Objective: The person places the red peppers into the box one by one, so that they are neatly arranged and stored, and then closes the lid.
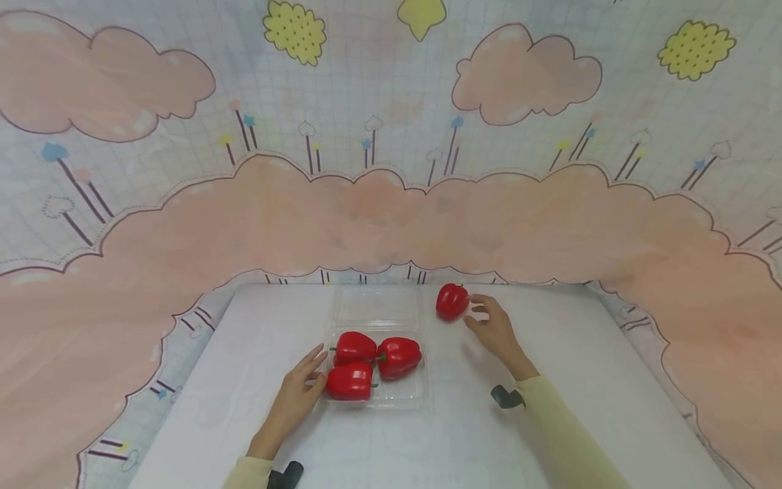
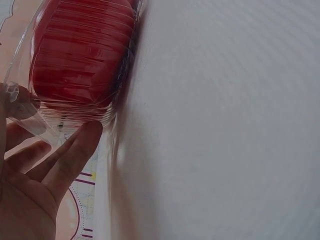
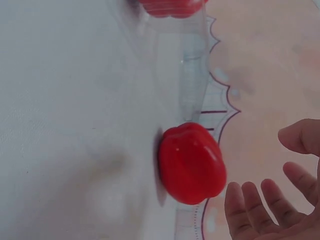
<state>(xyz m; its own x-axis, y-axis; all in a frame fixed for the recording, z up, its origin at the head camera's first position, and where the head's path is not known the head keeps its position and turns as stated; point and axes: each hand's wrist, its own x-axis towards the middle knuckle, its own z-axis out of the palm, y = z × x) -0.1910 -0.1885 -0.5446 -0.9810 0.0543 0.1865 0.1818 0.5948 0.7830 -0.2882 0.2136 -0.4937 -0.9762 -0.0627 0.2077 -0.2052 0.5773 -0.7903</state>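
Note:
Three red bell peppers (image 1: 400, 358) lie in a clear plastic clamshell box (image 1: 397, 392), whose lid (image 1: 377, 307) is folded back flat behind it. My left hand (image 1: 298, 390) rests against the box's left side. In the left wrist view its fingers (image 2: 82, 145) touch the ribbed clear wall, with the thumb at the rim. A fourth red bell pepper (image 1: 452, 302) lies on the table right of the lid. My right hand (image 1: 493, 331) is just right of that pepper, thumb and fingers spread apart. In the right wrist view nothing is in the hand, and a gap separates thumb from fingers.
A white table (image 1: 550, 380) carries everything, with a patterned cloth (image 1: 391, 217) hanging behind and around it. Each wrist wears a small black camera, such as the one (image 1: 506, 396) on the right.

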